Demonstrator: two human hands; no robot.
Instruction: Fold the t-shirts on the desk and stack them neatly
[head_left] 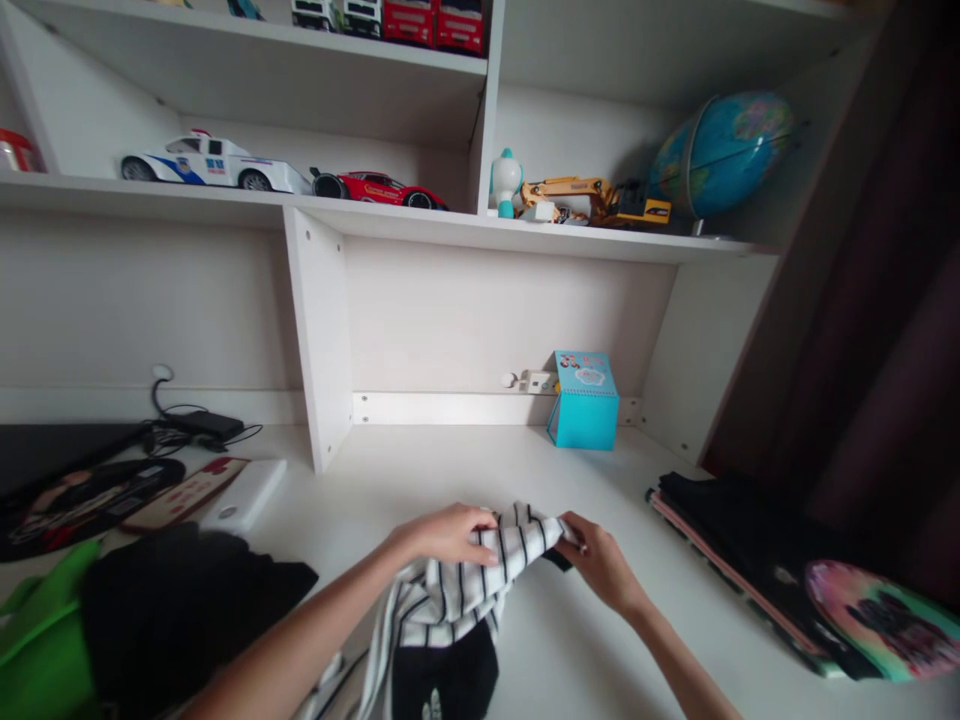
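Observation:
A white garment with thin black stripes point(457, 590) is bunched over the white desk point(465, 470), hanging down toward me over something black. My left hand point(446, 533) grips the top of the cloth with curled fingers. My right hand point(600, 562) pinches its right corner. Both hands sit close together near the desk's front middle.
A teal box point(585, 402) stands at the back wall. Folded dark clothes point(757, 560) with a pink print lie at the right. Black cloth point(172, 610), green cloth point(41, 650) and a white power bank point(244, 497) are at the left. Toy cars point(214, 163) and a globe point(720, 150) fill the shelf above.

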